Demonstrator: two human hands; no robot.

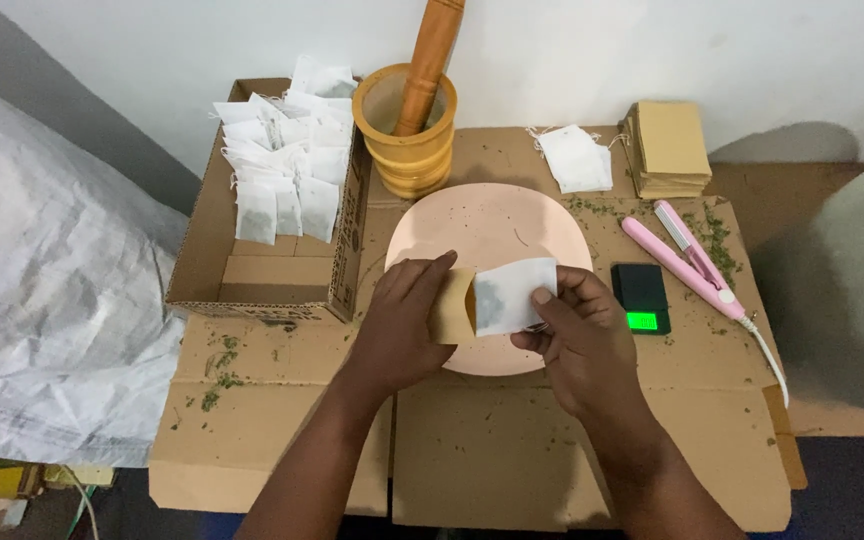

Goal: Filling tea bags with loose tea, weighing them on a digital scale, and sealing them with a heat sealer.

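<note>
Fingers: those of the left hand (402, 320) were closed on a small tan paper envelope (454, 308); those of the right hand (577, 335) were pinched on a white filter-paper sachet with dark filling (512, 294), its left end at the envelope's mouth.
Sachet and envelope: both were held just above the round pale pink plate (492, 225), over its near half.
Surface: flattened brown cardboard sheets (482, 450) lay under the plate, strewn with green herb crumbs (217, 375).
Room: a white wall (602, 50) stood behind the plate; a white woven sack (47, 280) lay well left of it.
Box: an open brown cardboard box (252, 270), just left of the plate, held a heap of filled white sachets (287, 160) at its far end.
Mortar: a yellow wooden mortar (407, 135) stood just behind the plate, a wooden pestle (430, 60) leaning in it.
Behind right of the plate: a few loose white sachets (577, 158) and a stack of tan envelopes (670, 148).
Right of the plate: a small black digital scale with a green lit display (642, 297), then a pink hair-straightener-style clamp tool (682, 255) with a white cord.
</note>
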